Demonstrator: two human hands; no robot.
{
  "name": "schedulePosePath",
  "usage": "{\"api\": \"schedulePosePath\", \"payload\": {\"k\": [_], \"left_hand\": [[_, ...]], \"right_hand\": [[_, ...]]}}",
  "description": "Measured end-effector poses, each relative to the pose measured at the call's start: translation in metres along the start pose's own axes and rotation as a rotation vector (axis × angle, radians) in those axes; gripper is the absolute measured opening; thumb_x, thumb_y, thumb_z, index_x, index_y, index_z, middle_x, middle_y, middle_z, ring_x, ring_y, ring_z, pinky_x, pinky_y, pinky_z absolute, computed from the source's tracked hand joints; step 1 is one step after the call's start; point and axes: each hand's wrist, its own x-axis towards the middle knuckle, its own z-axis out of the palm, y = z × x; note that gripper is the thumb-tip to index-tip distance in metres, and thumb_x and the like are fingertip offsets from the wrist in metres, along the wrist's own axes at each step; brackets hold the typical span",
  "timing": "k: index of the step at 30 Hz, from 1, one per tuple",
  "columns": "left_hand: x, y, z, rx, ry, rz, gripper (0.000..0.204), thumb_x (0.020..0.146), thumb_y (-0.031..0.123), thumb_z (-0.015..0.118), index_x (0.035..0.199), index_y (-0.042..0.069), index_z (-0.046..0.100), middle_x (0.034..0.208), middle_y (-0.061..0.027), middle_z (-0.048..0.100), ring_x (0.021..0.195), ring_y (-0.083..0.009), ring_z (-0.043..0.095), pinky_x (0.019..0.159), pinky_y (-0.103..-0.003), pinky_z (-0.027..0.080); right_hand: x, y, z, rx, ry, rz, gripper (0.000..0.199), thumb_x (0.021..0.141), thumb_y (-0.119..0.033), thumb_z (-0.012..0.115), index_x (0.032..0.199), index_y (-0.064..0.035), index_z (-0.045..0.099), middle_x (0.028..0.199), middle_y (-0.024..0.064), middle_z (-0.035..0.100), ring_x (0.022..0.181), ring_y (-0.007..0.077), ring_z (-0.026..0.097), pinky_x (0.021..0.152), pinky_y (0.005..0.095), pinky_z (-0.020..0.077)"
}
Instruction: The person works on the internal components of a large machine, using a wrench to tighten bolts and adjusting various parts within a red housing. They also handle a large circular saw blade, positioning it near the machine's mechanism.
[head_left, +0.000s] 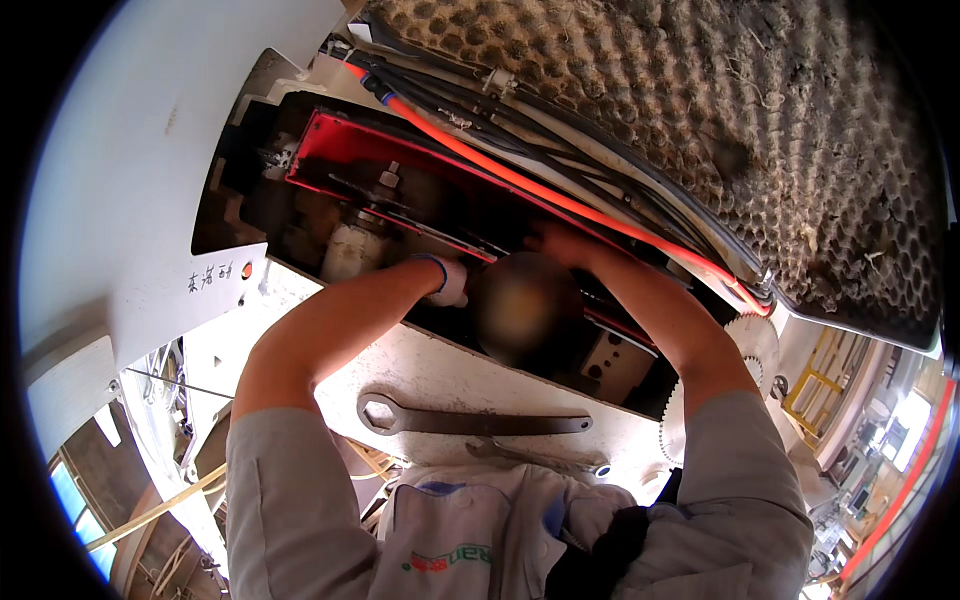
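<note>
Both my arms reach into a dark machine compartment with a red metal housing (335, 145). My left hand (452, 284), in a white glove with a blue cuff, is at the left side of a round, dark, blurred shape (520, 305); its fingers are hidden. My right hand (555, 243) goes into shadow behind that shape, below the red edge, and its fingers do not show clearly. Left of my left hand stand a pale cylinder (352, 250) and an upright bolt (388, 180) above a thin disc edge. What either hand touches cannot be made out.
A large ring wrench (480, 418) and a smaller wrench (525, 456) lie on the white ledge before me. Toothed circular saw blades (757, 345) stand at right. An orange hose (560, 210) and black cables run along the far edge, under a dusty foam-lined cover (700, 130).
</note>
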Motion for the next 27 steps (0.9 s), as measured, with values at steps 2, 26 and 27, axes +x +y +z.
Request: {"api": "schedulePosePath", "payload": {"k": [2, 26, 27], "left_hand": [[0.0, 0.002, -0.002, -0.008, 0.01, -0.007, 0.051, 0.092, 0.044, 0.059, 0.122, 0.005, 0.07, 0.126, -0.0206, 0.067, 0.115, -0.0342, 0.065, 0.096, -0.044, 0.051], [-0.116, 0.024, 0.062, -0.041, 1.216, 0.09, 0.037, 0.088, 0.04, 0.067, 0.102, 0.007, 0.068, 0.085, -0.0101, 0.066, 0.084, -0.0306, 0.066, 0.073, -0.043, 0.053], [-0.119, 0.024, 0.066, -0.068, 1.255, 0.101, 0.035, 0.087, 0.039, 0.067, 0.102, 0.007, 0.068, 0.086, -0.0098, 0.066, 0.085, -0.0304, 0.065, 0.074, -0.042, 0.052]], "right_hand": [[0.002, 0.007, -0.006, 0.012, -0.086, -0.035, 0.061, 0.104, -0.051, 0.045, 0.134, 0.0011, 0.057, 0.131, 0.0289, 0.06, 0.117, 0.0422, 0.06, 0.101, 0.0492, 0.0476], [0.019, 0.013, 0.009, -0.079, 0.005, -0.097, 0.055, 0.104, -0.048, 0.047, 0.125, -0.0009, 0.065, 0.122, 0.0288, 0.065, 0.114, 0.038, 0.064, 0.101, 0.0476, 0.0473], [0.016, 0.008, 0.006, -0.157, -0.018, -0.076, 0.055, 0.104, -0.048, 0.047, 0.122, -0.0005, 0.067, 0.118, 0.0291, 0.067, 0.111, 0.037, 0.065, 0.099, 0.0476, 0.0479]]}}
